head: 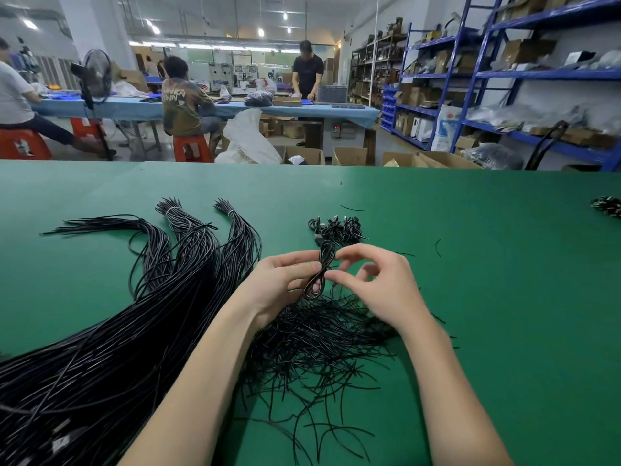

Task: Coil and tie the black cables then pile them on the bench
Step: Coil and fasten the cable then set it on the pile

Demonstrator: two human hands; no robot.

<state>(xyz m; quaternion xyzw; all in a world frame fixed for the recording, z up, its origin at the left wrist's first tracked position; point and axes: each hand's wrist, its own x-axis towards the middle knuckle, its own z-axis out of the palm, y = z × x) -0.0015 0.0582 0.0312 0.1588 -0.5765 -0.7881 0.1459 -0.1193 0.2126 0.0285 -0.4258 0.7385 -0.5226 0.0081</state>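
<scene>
A small coiled black cable (318,277) is held upright above the green bench (470,264). My left hand (282,280) grips its middle from the left. My right hand (373,280) pinches a thin tie at the coil's waist from the right. Just behind the hands lies a small pile of coiled, tied cables (337,230). A large sheaf of long uncoiled black cables (117,331) fans out on the left, with bundled ends near the far side. Under my wrists lies a heap of short black twist ties (319,344).
Another dark cable bundle (608,206) lies at the right edge of the bench. Beyond the bench, people work at a blue table (235,107), with cardboard boxes (349,156) on the floor and blue shelving (504,75) on the right.
</scene>
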